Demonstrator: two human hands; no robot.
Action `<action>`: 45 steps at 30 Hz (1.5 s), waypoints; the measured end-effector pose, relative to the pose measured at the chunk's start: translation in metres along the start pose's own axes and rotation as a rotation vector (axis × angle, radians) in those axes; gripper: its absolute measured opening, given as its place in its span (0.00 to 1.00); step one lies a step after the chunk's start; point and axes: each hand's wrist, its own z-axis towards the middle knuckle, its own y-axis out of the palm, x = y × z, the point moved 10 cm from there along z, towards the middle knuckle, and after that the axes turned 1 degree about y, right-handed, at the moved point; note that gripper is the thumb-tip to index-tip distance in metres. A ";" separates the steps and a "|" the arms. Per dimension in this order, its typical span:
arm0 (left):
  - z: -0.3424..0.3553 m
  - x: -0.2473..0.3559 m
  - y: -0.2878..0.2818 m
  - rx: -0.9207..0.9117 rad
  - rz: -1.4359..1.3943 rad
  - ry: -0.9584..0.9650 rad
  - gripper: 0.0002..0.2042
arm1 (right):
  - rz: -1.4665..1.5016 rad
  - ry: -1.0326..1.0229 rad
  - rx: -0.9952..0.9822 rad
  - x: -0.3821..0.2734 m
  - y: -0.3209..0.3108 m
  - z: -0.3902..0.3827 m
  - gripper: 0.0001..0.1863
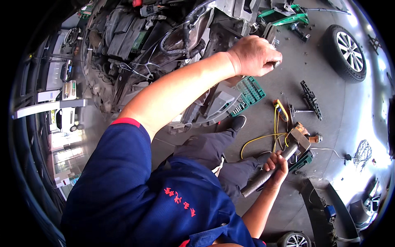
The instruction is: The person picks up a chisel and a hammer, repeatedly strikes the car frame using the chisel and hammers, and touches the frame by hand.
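My right hand (276, 168) is wrapped round the handle of a heavy short-handled hammer (256, 184), gripping it not far below the head. Its blocky metal head (299, 139) tilts up and away from me. Stretched forward over the car's front corner, my left hand (256, 57) is closed in a fist round a rod-like piece (277, 64); only its end shows, so its kind is unclear. Just beyond that fist stands a round, dark metal disc (269, 33) on the stripped car (123, 41). The hammer is well apart from the disc.
An opened green socket set (252, 91) lies by my foot. Around it on the floor are a yellow tool (281, 110) with a yellow cord, a black scissor-like metal part (311, 100), a wheel (349, 53), a green jack (294, 16), a wire coil (363, 151) and a black panel (342, 220).
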 end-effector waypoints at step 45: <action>0.014 -0.018 0.026 -0.130 0.112 0.002 0.10 | -0.327 -0.552 -0.004 -0.076 0.163 0.027 0.13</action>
